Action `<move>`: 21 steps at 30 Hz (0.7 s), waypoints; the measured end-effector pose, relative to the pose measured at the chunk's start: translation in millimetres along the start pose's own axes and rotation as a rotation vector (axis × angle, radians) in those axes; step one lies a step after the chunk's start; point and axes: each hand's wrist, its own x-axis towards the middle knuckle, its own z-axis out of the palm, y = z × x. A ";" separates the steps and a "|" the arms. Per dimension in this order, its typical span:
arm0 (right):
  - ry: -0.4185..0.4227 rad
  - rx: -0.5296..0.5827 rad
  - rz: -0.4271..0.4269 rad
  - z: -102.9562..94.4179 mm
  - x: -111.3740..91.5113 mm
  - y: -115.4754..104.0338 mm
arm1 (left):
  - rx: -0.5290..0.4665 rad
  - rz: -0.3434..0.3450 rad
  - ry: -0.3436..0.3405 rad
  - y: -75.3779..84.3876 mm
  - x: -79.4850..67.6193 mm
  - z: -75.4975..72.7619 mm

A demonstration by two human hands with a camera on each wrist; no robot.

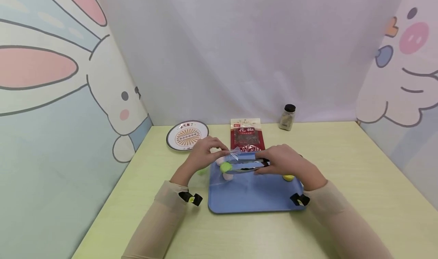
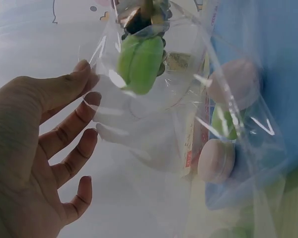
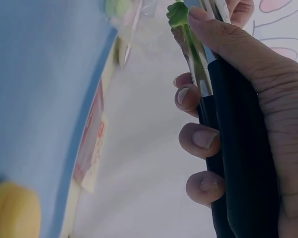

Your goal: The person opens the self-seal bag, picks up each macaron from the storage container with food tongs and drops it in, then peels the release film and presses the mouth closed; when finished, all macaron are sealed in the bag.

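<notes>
The right hand wraps its fingers round the black handles of a pair of tongs, thumb laid along the metal. The tongs' tips grip a green macaron at the mouth of a clear plastic bag — the macaron hangs there above the tray's left side. At the macaron's ten o'clock, the left hand pinches the bag's edge between thumb and forefinger, its other fingers loosely bent.

Seen through the film are two pale pink macarons, one and another, with a bit of green between them; whether these sit inside the bag or behind it, I cannot tell. A blurred green patch shows at nine o'clock from the gripped macaron, beyond the tray's edge.

Farther out, taking the middle of the blue tray as the clock's centre, a yellow macaron sits at three o'clock, partly under the right hand. Off the tray on the table, a patterned plate lies at ten, a red packet at twelve — and a black-lidded jar stands at one.
</notes>
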 end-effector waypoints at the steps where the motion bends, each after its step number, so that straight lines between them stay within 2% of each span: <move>1: -0.002 0.003 -0.003 0.3 3.6 -1.8 | 0.003 0.003 0.001 0.3 0.1 0.4; 6: -0.013 0.005 -0.023 6.4 18.6 -8.4 | 0.001 0.009 -0.002 1.7 0.6 1.8; 11: -0.039 -0.011 -0.015 9.4 23.6 -9.9 | -0.044 0.004 0.010 3.5 2.1 -0.6; 16: -0.015 -0.035 0.030 0.9 19.3 -8.1 | -0.066 0.000 0.012 2.4 3.7 -2.1; 21: -0.081 0.007 0.114 -7.1 14.3 -6.3 | -0.047 0.006 0.002 -0.4 2.1 -0.8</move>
